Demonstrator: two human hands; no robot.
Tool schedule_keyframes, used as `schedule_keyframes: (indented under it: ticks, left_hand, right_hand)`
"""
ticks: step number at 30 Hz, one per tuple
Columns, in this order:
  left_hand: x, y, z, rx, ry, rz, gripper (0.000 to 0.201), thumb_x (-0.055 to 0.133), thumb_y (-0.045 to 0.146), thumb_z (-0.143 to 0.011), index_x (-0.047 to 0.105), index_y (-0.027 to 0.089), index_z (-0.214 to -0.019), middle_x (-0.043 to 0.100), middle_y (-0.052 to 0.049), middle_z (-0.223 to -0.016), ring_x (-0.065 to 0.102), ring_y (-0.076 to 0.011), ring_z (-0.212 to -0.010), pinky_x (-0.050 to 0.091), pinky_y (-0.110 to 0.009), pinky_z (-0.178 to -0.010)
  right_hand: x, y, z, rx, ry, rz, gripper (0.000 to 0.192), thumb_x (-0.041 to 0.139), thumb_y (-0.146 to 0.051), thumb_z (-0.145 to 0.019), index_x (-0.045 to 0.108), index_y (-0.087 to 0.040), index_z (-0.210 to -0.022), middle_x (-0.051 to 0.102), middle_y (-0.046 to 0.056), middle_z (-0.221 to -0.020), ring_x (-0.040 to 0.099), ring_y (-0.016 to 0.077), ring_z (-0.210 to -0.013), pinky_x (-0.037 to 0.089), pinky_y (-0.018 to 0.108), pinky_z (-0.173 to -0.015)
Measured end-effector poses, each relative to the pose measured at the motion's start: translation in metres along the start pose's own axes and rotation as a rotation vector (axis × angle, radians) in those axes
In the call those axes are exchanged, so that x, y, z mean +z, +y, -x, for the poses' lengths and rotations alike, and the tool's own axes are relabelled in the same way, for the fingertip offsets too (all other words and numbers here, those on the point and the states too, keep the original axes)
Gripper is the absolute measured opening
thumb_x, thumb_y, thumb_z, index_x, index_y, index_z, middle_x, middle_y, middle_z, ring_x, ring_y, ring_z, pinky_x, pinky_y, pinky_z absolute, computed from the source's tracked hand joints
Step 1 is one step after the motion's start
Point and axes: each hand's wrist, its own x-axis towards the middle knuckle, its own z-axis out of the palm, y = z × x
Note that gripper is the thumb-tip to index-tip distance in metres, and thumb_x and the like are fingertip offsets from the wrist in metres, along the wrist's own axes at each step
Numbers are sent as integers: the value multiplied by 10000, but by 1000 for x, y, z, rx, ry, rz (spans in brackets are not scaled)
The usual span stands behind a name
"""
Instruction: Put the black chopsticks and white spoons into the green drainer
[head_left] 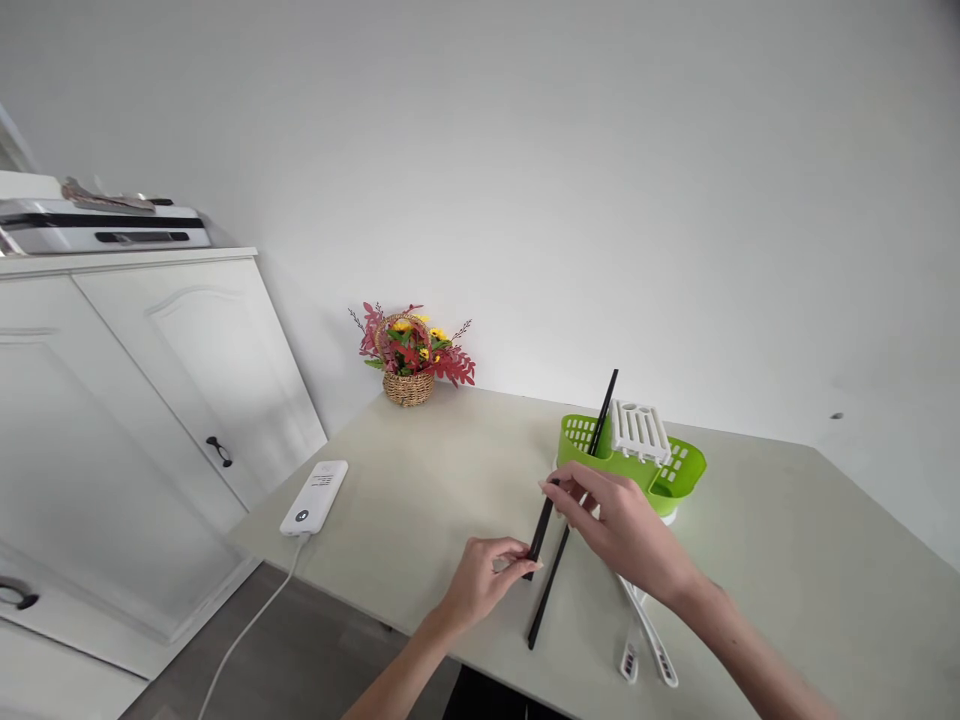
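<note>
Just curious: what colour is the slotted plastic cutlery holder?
Bright green slotted plastic cutlery holder, white insert; head view.

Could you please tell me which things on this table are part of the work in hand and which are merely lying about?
In hand:
black chopsticks, held by left hand and right hand
green cutlery holder, one chopstick standing in it

Lying about:
power bank
flower basket
white utensils

Black chopsticks (545, 585) against a pale beige table (787, 560). Far right, a lime-green utensil holder (679, 470) with a white slotted insert (639, 430). Far left, a tan woven basket (409, 388) of red leaves and yellow flowers. Near left, a white power bank (315, 497); beyond it, a white cabinet (150, 400) with black handles.
</note>
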Motion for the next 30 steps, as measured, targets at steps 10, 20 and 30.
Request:
schedule_keyframes:
  ticks: [10,20,30]
  left_hand:
    - [1,-11,0,-61,-34,29,322,717,516,-891,784,202,-866,813,-53,-881,769,-240,-864,590,-290,-785]
    - [-3,-4,0,-58,-23,-27,400,549,494,-1013,754,194,-847,805,-50,-838,736,-185,-765,488,-243,-654]
    - [-2,-4,-2,-104,-21,-5,448,520,518,-1023,731,178,-820,790,-47,-805,712,-169,-727,443,-226,-620]
  right_hand:
    - [-14,1,-11,-25,74,39,375,468,-526,-1027,652,-249,-855,682,-6,-718,614,146,-618,457,265,-597]
    - [-118,17,-64,137,572,-34,466,586,-647,-929,707,-197,-953,704,40,-745,616,143,-599,486,286,-580]
    - [-111,94,-118,248,348,254,417,505,-605,-966,684,-240,-878,696,-5,-625,547,128,-456,445,291,-560]
